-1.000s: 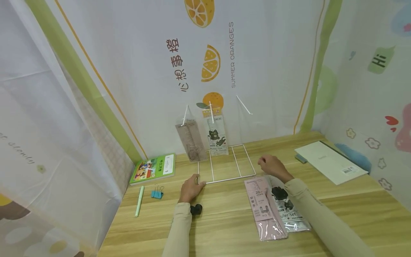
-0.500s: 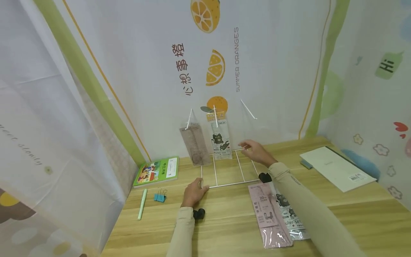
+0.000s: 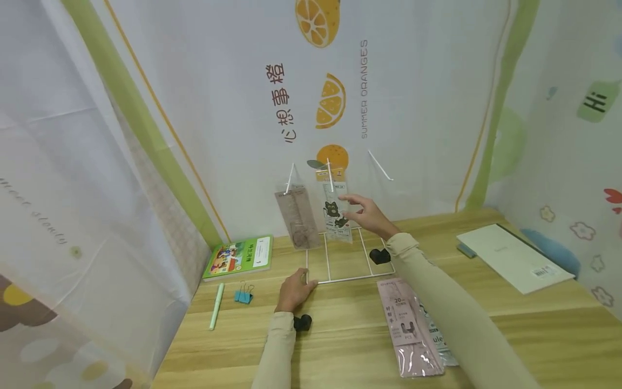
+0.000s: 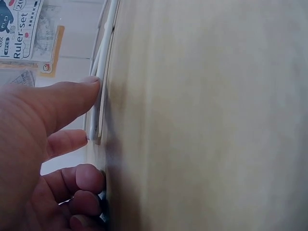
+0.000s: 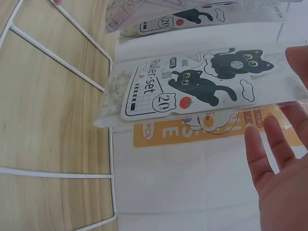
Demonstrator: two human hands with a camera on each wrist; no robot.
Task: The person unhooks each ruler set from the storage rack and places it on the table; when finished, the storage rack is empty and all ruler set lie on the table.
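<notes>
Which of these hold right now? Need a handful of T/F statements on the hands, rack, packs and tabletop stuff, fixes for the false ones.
1. The left hand touches the rack near its front left corner. True.
2. A pack hangs on every hook. False: the right hook is bare.
3. The right hand is at the hanging ruler set. True.
4. The pink pack lies on the table. True.
5. The pen lies on the book. False: the pen is on the table, apart from the book.
6. The notebook lies left of the rack. False: the notebook is to its right.
</notes>
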